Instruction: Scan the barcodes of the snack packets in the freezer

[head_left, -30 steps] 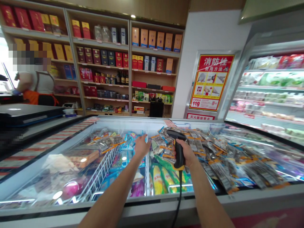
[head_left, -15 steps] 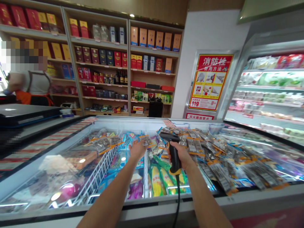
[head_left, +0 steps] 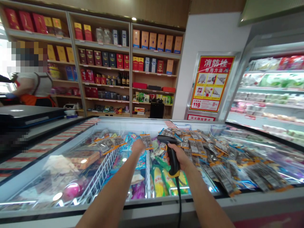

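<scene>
Over the glass top of a chest freezer (head_left: 133, 207), my right hand (head_left: 181, 157) is wrapped round the handle of a black and yellow barcode scanner (head_left: 174, 160), its head pointing left. From its base a black cable hangs over the freezer's front. My left hand (head_left: 138, 147) is closed and slightly blurred, at the edge of a small snack packet (head_left: 146, 141) with orange ends and a printed label; the fingertips are hidden. To the right of the scanner, many similar packets (head_left: 223, 174) lie heaped on the glass. A smaller group of packets (head_left: 106, 144) lies to the left.
Under the glass are a white wire basket (head_left: 102, 175), corn packs (head_left: 158, 182) and other frozen goods. A person (head_left: 35, 87) in an orange apron stands at far left, behind a dark flat device (head_left: 30, 114). Shelves of boxes (head_left: 104, 58) and a lit cooler (head_left: 273, 95) stand behind.
My left hand has closed from spread fingers, and the packet beside it now stands more upright. The scanner has shifted slightly left and down in my right hand. The view has tilted a little.
</scene>
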`<control>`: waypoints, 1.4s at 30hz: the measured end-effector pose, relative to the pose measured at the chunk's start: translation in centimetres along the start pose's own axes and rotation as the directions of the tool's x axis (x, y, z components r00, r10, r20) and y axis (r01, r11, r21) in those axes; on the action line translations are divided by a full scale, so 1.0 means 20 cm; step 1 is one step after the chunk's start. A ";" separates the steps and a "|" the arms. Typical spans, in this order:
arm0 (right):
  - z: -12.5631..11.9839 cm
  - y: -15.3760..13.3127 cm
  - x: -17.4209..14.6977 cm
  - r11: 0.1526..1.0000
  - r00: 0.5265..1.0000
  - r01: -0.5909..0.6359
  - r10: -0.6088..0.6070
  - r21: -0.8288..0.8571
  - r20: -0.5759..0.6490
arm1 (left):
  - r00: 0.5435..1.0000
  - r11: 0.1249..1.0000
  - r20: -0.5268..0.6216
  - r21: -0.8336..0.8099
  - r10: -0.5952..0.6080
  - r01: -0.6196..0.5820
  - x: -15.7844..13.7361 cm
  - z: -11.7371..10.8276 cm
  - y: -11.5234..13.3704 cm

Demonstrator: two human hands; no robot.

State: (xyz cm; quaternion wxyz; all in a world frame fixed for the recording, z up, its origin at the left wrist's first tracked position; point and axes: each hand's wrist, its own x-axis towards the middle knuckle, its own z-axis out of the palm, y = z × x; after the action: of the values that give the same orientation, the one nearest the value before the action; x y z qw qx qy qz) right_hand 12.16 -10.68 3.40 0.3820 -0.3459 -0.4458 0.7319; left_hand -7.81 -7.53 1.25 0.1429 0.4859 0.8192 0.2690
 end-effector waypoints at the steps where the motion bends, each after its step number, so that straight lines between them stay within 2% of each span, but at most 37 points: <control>1: 0.00 0.00 0.00 1.000 1.000 -0.010 0.010 0.010 0.007 | 1.000 1.000 0.025 -0.027 0.005 -0.004 0.01 -0.02 -0.02; 5: 0.03 -0.01 -0.01 0.999 1.000 -0.020 0.019 0.030 0.023 | 0.998 0.986 0.047 -0.160 0.052 -0.044 0.00 -0.05 -0.09; 12: 0.03 0.00 -0.03 0.998 0.995 0.029 -0.034 0.059 0.090 | 0.995 0.942 -0.078 -0.326 0.057 -0.080 -0.05 -0.01 -0.10; 20: 0.03 -0.01 -0.04 0.998 0.992 -0.011 0.004 0.055 0.123 | 0.990 0.934 -0.134 -0.344 0.052 -0.096 -0.03 0.00 -0.11; 25: 0.07 -0.01 -0.06 1.000 0.995 0.023 -0.022 -0.001 0.094 | 0.987 0.937 -0.149 -0.335 0.053 -0.101 -0.04 -0.01 -0.12; 31: 0.10 -0.01 -0.06 0.997 0.991 0.055 -0.048 -0.051 0.123 | 0.984 0.945 -0.175 -0.318 0.025 -0.081 -0.06 -0.04 -0.11; 36: 0.04 -0.04 -0.05 0.998 0.996 0.056 -0.053 -0.034 0.073 | 0.971 0.964 -0.235 -0.264 -0.042 -0.023 -0.04 -0.10 -0.20; 42: -0.09 -0.08 -0.05 0.995 0.991 0.088 -0.093 -0.055 -0.092 | 0.925 0.972 -0.354 -0.227 -0.138 0.058 -0.04 -0.29 -0.39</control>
State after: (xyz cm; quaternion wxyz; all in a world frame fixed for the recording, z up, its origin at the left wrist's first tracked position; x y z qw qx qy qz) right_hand 14.47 -10.32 4.41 0.4265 -0.3692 -0.4611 0.6850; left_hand -15.92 -13.09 1.41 0.0516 0.3671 0.8215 0.4333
